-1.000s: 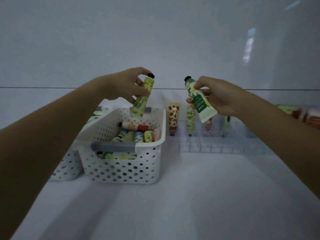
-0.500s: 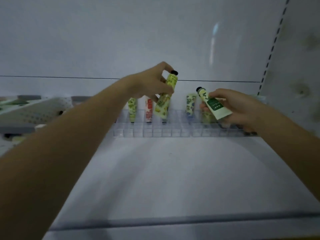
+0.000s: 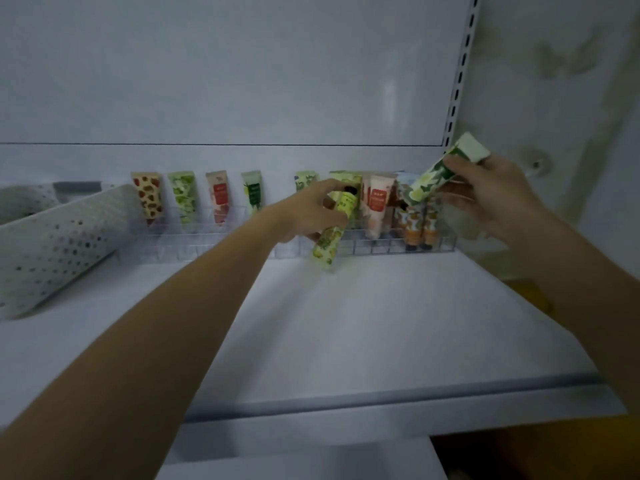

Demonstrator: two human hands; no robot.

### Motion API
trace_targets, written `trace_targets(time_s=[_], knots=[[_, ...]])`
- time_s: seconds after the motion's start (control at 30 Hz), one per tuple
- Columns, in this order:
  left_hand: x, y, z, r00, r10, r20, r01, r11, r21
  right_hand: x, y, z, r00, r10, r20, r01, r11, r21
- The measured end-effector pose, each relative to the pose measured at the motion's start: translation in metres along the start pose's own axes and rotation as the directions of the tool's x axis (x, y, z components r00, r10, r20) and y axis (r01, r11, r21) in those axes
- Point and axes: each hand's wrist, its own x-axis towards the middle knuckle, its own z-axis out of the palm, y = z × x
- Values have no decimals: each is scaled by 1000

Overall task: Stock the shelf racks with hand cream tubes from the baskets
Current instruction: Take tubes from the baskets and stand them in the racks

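The left hand (image 3: 311,213) grips a yellow tube (image 3: 329,244) cap up, just in front of the clear rack (image 3: 363,249); I'd flip it cap down and ease it into a free slot. The right hand (image 3: 491,195) pinches a green tube (image 3: 436,173) over the crowded right end, where orange tubes (image 3: 412,226) leave little room. A basket (image 3: 62,244) sits at the left.
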Motion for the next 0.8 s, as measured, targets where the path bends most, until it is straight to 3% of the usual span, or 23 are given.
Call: trace_targets(time_s=[0.1,0.2,0.3,0.57,0.8], knots=[[10,7,22,999,17,-37,-18,999,-40,20,3,-15,984,-99,-148,95,995,-35],[16,6,40,998,-21,-58,12,988,-152,39,8,-22,929,-159,-335,144,987,-71],[13,-5,51,997,-63,-34,48,942,-332,44,23,-19,889,-175,-423,149,984,-96],[1,-24,33,991,-125,53,131,794,-594,54,63,-17,925,-168,-341,130,983,-132],[3,-29,36,985,-151,-82,71,794,-604,66,66,-24,972,-136,-192,93,972,-216]])
